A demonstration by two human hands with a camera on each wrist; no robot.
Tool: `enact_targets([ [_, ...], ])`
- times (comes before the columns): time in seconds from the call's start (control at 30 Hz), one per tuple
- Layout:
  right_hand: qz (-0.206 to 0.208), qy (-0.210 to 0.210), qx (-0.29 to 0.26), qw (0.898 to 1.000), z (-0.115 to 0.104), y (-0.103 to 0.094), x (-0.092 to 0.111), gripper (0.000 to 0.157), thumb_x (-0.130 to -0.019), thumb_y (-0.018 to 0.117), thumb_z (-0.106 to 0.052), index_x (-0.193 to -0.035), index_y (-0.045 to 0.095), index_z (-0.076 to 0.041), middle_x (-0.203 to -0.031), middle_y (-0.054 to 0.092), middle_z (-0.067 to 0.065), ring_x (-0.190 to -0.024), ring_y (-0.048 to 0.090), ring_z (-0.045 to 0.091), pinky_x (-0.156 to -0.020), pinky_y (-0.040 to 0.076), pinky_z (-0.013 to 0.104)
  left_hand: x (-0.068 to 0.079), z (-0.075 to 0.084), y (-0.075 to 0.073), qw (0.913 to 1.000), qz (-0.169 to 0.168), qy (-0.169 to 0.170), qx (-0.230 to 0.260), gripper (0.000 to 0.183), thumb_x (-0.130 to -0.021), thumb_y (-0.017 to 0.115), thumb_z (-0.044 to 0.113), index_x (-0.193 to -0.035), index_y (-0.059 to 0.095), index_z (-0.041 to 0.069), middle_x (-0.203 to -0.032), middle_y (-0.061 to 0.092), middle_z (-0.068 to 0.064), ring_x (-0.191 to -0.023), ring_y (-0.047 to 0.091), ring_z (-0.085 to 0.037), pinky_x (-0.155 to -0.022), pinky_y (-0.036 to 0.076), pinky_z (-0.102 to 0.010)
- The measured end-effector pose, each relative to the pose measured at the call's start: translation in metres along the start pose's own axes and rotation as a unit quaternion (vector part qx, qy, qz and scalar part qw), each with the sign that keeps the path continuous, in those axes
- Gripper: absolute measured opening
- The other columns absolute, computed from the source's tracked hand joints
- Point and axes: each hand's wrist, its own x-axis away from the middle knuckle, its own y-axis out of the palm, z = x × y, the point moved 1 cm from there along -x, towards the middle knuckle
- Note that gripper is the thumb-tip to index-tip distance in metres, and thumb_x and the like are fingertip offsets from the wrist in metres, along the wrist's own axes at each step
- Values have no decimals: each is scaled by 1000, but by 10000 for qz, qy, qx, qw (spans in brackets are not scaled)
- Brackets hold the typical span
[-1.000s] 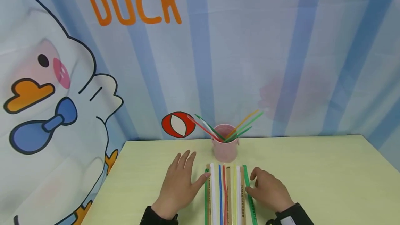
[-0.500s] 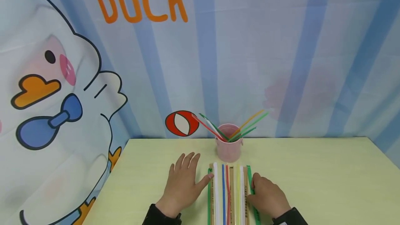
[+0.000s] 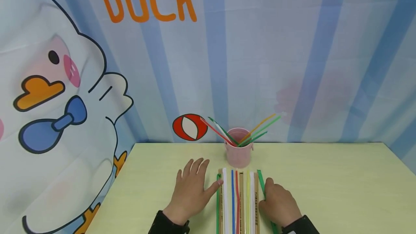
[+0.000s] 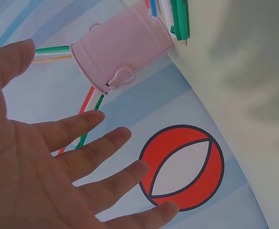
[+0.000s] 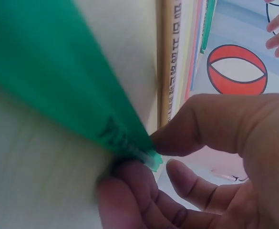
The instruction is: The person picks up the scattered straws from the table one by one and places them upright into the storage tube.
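Note:
My right hand [image 3: 281,204] pinches a green-wrapped straw [image 3: 261,180] between thumb and fingers. In the right wrist view this green-wrapped straw [image 5: 77,81] runs close to the camera, with small dark print on it. It slants away from the right end of a row of straws, a strip of table between them. My left hand [image 3: 191,190] lies spread at the row's left side, its thumb tip over another green straw [image 3: 218,205]. Between the hands lie a white straw [image 3: 225,198], a blue straw [image 3: 233,201], a red straw [image 3: 237,201], a yellow straw [image 3: 248,201] and several brown-wrapped ones.
Behind the row stands a pink bucket [image 3: 238,156] with several red, white, green and orange straws [image 3: 262,124] leaning out of it. The pale yellow table [image 3: 341,183] stretches to both sides. A striped duck-print cloth [image 3: 253,46] hangs at the table's back edge.
My right hand has taken hold of the green-wrapped straw and drawn it slightly right, away from the row. My left hand keeps its place by the row. The head view has shifted a little.

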Motion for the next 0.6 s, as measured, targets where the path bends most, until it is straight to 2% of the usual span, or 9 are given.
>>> enact_targets([
  [0.37,-16,361,254,9990,0,2,-4,46,-72,66,-7,-109,47,12,-73,54,14,-56,49,22,-45,41,34,0,1,1,9999,-88,-44,-34,76,-89,45,67,-143,40,14,-147,39,-12,-134,25,-36,-102,25,-71],
  [0.6,155,279,399,9987,2,4,-4,49,-71,65,-7,-111,46,15,-76,54,16,-58,50,23,-47,44,38,0,3,0,9999,-126,-98,-54,76,-89,46,67,-143,40,14,-147,39,-12,-135,25,-36,-102,26,-71],
])
